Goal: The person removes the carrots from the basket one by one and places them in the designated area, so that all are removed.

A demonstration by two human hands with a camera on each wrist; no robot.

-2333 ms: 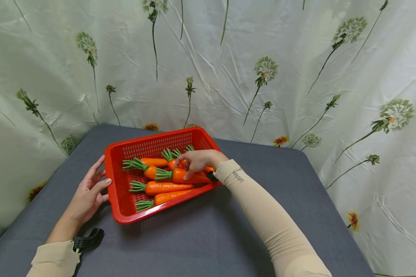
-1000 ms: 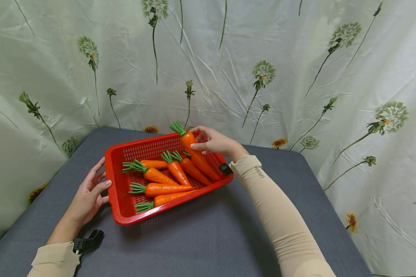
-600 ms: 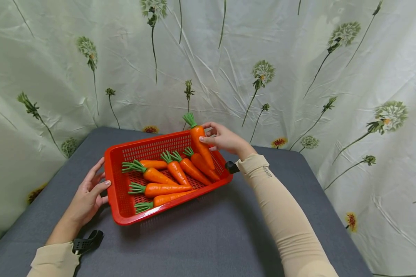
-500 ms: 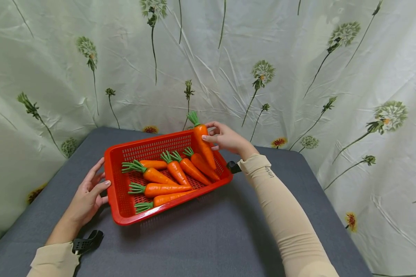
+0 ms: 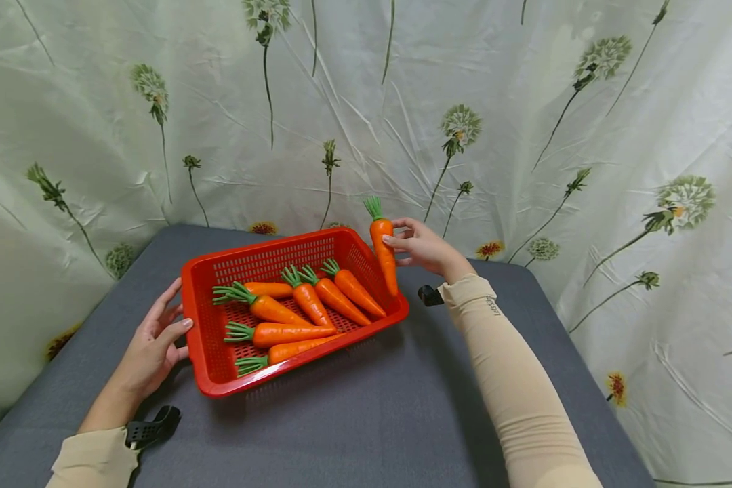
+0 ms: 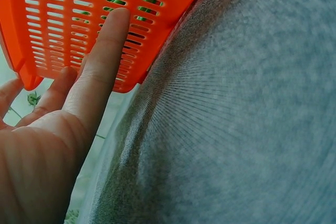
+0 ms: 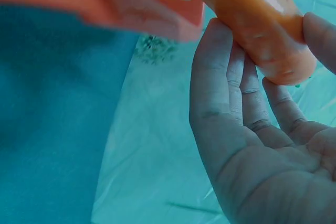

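Observation:
My right hand [image 5: 428, 248] pinches an orange carrot [image 5: 383, 249] between thumb and fingertips near its green top. The carrot is nearly upright, tip down, over the right end of a red mesh basket [image 5: 228, 394]. In the right wrist view, the carrot's thick end [image 7: 286, 56] rests between the thumb and the other fingers. My left hand [image 5: 149, 349] is at the basket's left end, its thumb against the rim. The left wrist view has straight fingers [image 6: 100, 72] touching the slotted outer wall. Several carrots [image 5: 293, 332] with green tops lie inside the basket.
The basket stands on a table with a grey cloth [image 5: 341, 434]. A pale curtain [image 5: 366, 122] with a dandelion print hangs behind it and along both sides. Black straps [image 5: 152, 427] sit at the wrists, below the beige sleeves.
My right hand has picked a carrot out of the basket, raised it, and carried it to the right end, turning it upright. My left hand stays at the left rim.

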